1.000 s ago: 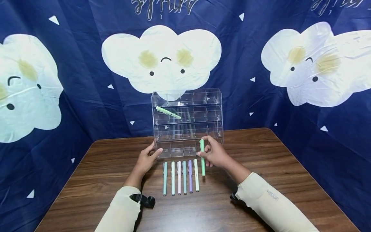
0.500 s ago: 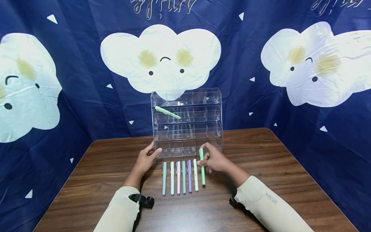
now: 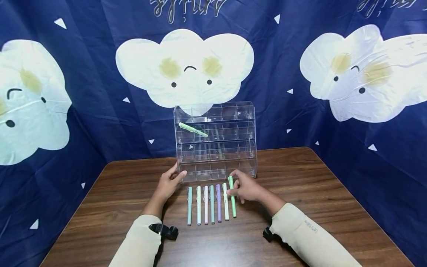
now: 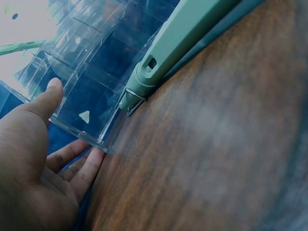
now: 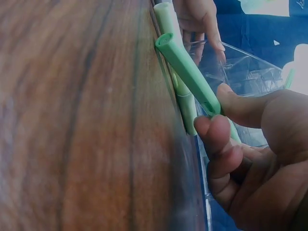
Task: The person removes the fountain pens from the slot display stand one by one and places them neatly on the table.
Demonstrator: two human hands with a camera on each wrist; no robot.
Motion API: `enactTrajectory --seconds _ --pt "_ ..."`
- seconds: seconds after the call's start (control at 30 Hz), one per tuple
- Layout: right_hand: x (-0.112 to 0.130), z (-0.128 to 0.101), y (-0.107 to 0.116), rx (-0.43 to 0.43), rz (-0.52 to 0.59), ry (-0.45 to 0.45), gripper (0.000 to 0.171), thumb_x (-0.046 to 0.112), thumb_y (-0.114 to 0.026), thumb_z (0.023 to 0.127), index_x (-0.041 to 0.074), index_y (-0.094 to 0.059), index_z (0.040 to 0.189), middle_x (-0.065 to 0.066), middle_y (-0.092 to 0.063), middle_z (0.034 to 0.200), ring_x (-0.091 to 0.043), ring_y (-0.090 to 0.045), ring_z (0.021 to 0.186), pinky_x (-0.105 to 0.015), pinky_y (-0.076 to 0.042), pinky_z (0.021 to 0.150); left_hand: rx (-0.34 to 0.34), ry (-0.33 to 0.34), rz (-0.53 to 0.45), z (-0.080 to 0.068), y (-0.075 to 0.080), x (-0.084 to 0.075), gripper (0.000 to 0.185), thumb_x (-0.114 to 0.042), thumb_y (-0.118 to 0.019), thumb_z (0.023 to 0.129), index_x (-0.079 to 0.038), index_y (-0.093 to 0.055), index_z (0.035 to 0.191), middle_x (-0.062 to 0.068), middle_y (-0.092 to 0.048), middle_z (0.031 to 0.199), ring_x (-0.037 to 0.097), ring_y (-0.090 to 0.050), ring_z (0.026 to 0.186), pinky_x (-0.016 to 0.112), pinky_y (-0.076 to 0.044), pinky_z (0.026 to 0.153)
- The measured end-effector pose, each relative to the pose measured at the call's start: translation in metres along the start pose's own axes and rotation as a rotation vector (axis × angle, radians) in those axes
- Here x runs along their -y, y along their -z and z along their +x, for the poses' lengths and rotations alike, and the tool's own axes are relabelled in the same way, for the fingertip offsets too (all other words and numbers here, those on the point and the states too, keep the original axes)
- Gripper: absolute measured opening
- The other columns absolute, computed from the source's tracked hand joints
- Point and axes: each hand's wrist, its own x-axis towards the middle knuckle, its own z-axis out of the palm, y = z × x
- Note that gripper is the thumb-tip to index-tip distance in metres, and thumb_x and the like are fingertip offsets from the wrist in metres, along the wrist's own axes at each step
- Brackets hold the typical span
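A clear acrylic organizer [image 3: 215,139] with several rows of compartments stands at the table's far middle. One light green pen [image 3: 193,129] lies slanted in an upper row. In front of it several pastel pens [image 3: 207,204] lie side by side on the wooden table. My right hand [image 3: 245,190] pinches a bright green pen [image 3: 231,196] at the right end of that row; thumb and fingers [image 5: 219,139] curl round its barrel [image 5: 185,72]. My left hand [image 3: 168,183] rests with straight fingers against the organizer's lower left corner [image 4: 84,130], thumb [image 4: 45,98] on its front wall.
The wooden table [image 3: 300,193] has a rounded far edge and is hemmed in by a dark blue cloth with white cloud faces [image 3: 185,66] behind and at both sides. A sage green pen [image 4: 183,43] lies close to the left hand.
My right hand has lowered the bright green pen from in front of the organizer's bottom row down toward the table, at the right end of the pen row. The left hand has stayed put.
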Motion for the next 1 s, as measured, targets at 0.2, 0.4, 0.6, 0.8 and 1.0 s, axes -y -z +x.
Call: enactTrajectory --seconds 0.2,0.4,0.6,0.8,1.0 --pt "-0.009 0.003 -0.001 0.018 0.023 -0.033 0.057 0.012 -0.078 0.103 -0.001 -0.044 0.147 -0.004 -0.061 0.069 -0.013 -0.051 0.043 -0.025 -0.044 0.045 -0.006 -0.004 0.006 -0.001 -0.001 0.0 0.074 -0.045 -0.069 0.108 -0.028 -0.036 0.172 0.024 -0.057 0.161 0.042 -0.066 0.139 0.045 -0.06 0.103" --pt "-0.017 0.004 -0.003 0.024 0.133 -0.084 0.063 0.011 -0.079 0.101 -0.005 -0.043 0.15 -0.006 -0.062 0.07 -0.013 -0.057 0.043 -0.024 -0.044 0.042 -0.001 -0.003 -0.012 0.0 -0.001 -0.001 0.075 -0.047 -0.07 0.108 -0.028 -0.036 0.172 0.023 -0.055 0.163 0.042 -0.065 0.14 0.043 -0.061 0.101" --pt "-0.021 0.006 -0.007 0.021 0.161 -0.097 0.067 0.012 -0.081 0.1 -0.008 -0.042 0.152 -0.005 -0.062 0.07 -0.012 -0.057 0.043 -0.024 -0.045 0.041 0.0 0.001 -0.005 -0.001 -0.001 -0.001 0.075 -0.047 -0.07 0.108 -0.027 -0.035 0.172 0.026 -0.057 0.16 0.041 -0.066 0.138 0.04 -0.061 0.097" --pt "-0.023 0.006 -0.01 0.01 0.172 -0.102 0.068 0.012 -0.082 0.099 -0.008 -0.044 0.151 -0.005 -0.062 0.07 -0.012 -0.057 0.043 -0.024 -0.044 0.04 -0.004 0.011 0.0 -0.002 -0.001 0.0 0.076 -0.046 -0.07 0.108 -0.027 -0.035 0.172 0.026 -0.058 0.159 0.041 -0.066 0.139 0.039 -0.062 0.098" --pt "-0.024 0.007 -0.011 0.009 0.181 -0.1 0.065 0.011 -0.082 0.099 -0.008 -0.046 0.149 -0.005 -0.062 0.07 -0.012 -0.058 0.043 -0.024 -0.046 0.041 -0.007 0.012 -0.008 -0.003 -0.001 0.0 0.074 -0.045 -0.07 0.108 -0.028 -0.036 0.172 0.026 -0.059 0.158 0.043 -0.064 0.141 0.045 -0.061 0.104"
